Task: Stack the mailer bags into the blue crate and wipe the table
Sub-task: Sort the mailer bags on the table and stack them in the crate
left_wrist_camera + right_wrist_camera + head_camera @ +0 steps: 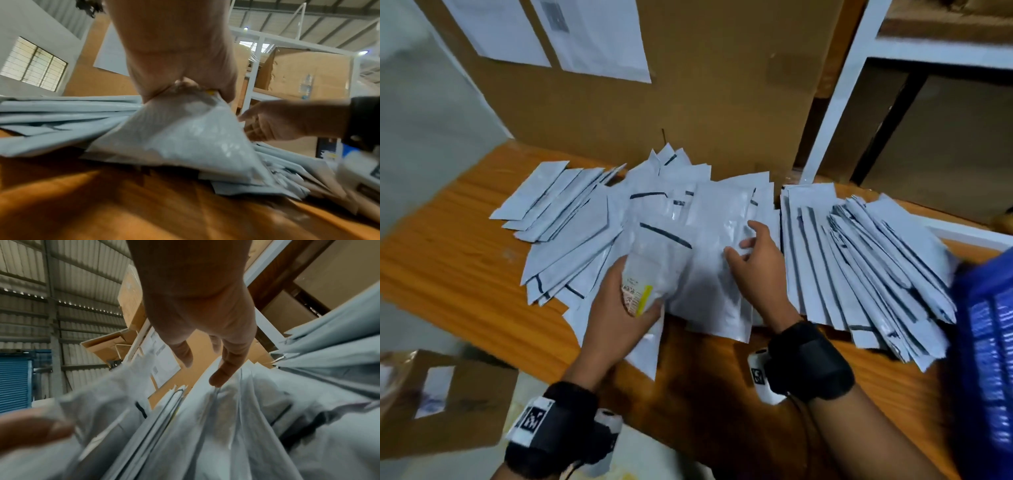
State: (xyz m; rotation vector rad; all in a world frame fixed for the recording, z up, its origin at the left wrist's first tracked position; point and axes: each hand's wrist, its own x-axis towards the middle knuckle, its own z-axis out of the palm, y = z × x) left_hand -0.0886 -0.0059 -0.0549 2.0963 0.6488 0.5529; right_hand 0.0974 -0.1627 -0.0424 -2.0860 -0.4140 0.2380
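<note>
Left of the blue crate (986,342), seen from the head: lots of grey mailer bags (859,267) spread in messy fans across the table (448,260). Touching the crate on the near side, then running far away from it. Hard to tell what lies inside the crate. Farthest from the crate, left hand (619,308), fingers curled tight round one shiny bag (654,267) with a yellow sticker. Nearer the crate, right hand (760,267), fingers spread out and flat, resting on the middle of the pile, gripping nothing. Behind it all, a big cardboard box (688,102).

From the left wrist: left hand (180,65) pinching the shiny bag (185,133) by its top edge only. Right hand (287,123) on the crate side, fingers loose. Blurry, so probably moving fast.

From the right wrist: right hand (201,305) with straight fingers (224,371), one tip touching the slippery bags (226,426). Left thumb (35,426) blurry at the side away from the crate.

Could go wrong:
- Slippery plastic, so a small pinch could let the bag drop.
- Pulling one bag could drag others off the table edge.
- Grabbing too many at once could mean a crooked stack in the crate.
- Wiping too soon, with bags left on the table, could push them to the floor.
</note>
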